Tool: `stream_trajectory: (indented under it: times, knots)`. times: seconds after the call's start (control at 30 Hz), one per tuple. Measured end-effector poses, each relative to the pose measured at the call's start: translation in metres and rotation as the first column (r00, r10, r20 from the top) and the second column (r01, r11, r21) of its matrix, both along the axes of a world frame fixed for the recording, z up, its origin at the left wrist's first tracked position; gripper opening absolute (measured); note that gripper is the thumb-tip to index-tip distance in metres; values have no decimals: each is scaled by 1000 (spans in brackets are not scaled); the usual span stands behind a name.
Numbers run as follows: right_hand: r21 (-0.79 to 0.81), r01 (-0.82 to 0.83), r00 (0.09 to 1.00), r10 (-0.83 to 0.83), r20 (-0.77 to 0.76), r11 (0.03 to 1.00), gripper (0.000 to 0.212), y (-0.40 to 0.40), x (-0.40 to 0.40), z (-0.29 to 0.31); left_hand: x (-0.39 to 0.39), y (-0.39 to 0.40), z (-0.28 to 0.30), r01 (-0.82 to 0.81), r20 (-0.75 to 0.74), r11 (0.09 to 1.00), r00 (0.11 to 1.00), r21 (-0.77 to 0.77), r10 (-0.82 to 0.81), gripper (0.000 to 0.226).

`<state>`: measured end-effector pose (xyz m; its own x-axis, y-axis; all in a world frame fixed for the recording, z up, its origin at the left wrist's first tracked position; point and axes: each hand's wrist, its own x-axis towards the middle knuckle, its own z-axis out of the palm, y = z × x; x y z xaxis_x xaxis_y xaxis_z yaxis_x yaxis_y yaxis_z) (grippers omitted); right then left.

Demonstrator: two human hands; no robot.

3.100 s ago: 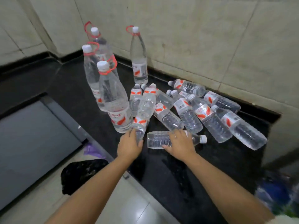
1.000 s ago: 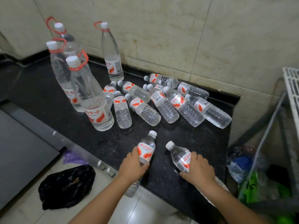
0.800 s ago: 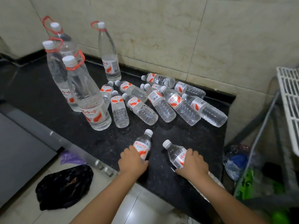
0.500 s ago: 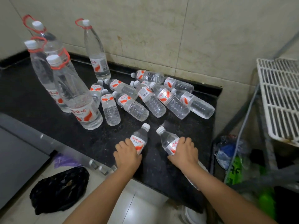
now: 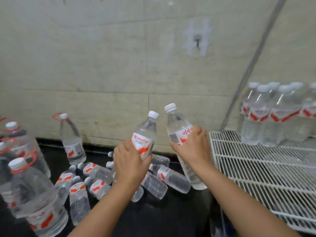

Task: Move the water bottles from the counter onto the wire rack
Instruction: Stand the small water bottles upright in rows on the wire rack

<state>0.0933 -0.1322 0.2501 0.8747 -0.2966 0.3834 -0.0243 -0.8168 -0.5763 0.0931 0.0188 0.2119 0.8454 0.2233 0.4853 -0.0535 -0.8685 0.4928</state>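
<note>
I see the tiled wall filling the top of my view, with a pale patched mark high on it. Below it runs the black counter, and to the right stands the white wire rack, its shelf level with my hands. A thin grey pole slants up the wall above the rack's near corner.

At the back of the rack shelf a wrapped pack of bottles stands upright, white caps up, red labels facing me. On the left of the counter stand the big bottles with red carry loops at their necks; a tall slim bottle stands alone against the wall. Between them and my arms a heap of small bottles lies on its side on the counter, partly hidden behind my left arm.

My left hand is wrapped around the lower half of one small bottle, held above the counter, cap up and tilted a little to the right. My right hand grips a second small bottle round its label, cap tilted left, its base pointing down toward me. Both held bottles are in the air just left of the rack's edge; neither touches the shelf. Their caps sit near each other without touching.
</note>
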Motion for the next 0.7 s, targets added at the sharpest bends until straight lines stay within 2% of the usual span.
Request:
stream_trajectory:
  times: [0.13,0.2,0.33,0.4,0.7]
  knots:
    - [55,96,979,-104,175,994,76,-73,-11,43,6,-74,43,135,149,981,982,-139,-114,66]
    - [93,134,961,-152,232,987,75,-116,-18,53,9,-115,57,206,169,957,970,-203,-173,67]
    - [170,170,932,-215,293,971,75,-206,-29,56,15,-201,65,415,226,816,909,-404,-350,63]
    - [201,198,917,-254,307,959,75,-248,-34,51,17,-242,59,443,220,766,896,-466,-385,62]
    - [332,247,888,-350,299,910,73,-389,-13,20,22,-387,35,488,172,708,864,-510,-473,83]
